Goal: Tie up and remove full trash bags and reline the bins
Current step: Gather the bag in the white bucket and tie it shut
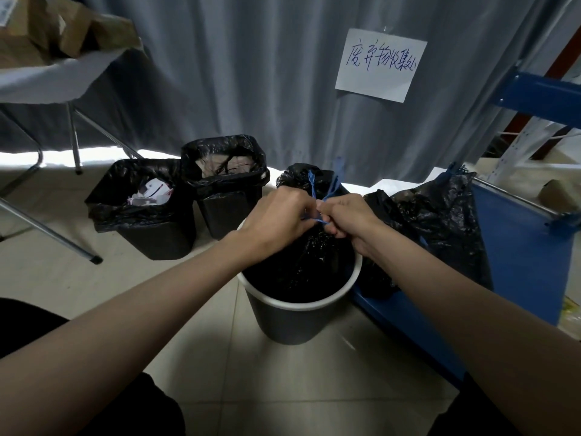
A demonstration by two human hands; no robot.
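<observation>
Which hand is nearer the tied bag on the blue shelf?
Right. The right hand grips the blue drawstring beside that tied bag; the left hand is across the round bin.

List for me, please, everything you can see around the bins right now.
round bin: one, dark with pale rim, centre floor
black bag: one, inside the round bin, neck gathered
blue drawstring: one, at that bag's neck
square bins: two, black-lined and open, left rear
tied bag: one, black, right, on the blue rack
blue rack: one, right
paper sign: one, white, handwritten, on the grey curtain
folding table: one, white, upper left, with brown boxes
left hand: gripping the drawstring
right hand: gripping the drawstring
</observation>
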